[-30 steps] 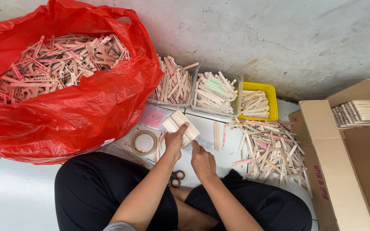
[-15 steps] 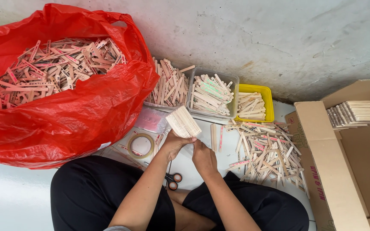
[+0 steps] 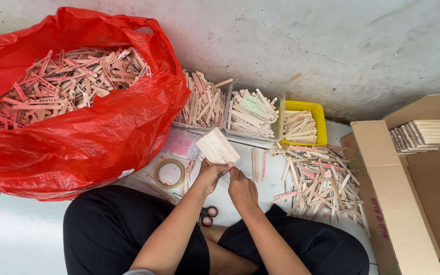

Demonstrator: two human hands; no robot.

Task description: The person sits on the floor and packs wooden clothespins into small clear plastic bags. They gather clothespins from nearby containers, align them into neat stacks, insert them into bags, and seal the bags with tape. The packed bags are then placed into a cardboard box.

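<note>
Both hands have come down a little with the stack of sticks (image 3: pixel 217 147), closer to the lap; the left hand (image 3: pixel 211 174) has its fingers closed tight on the stack's bottom end; the right hand (image 3: pixel 241 187) sits beside it, fingers curled together at the same end; the stack tilts just right of the tape roll (image 3: pixel 168 173), with the scissors (image 3: pixel 208 216) below it.

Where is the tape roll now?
The tape roll lies flat on the floor, just left of the left hand, beside the red bag.
</note>
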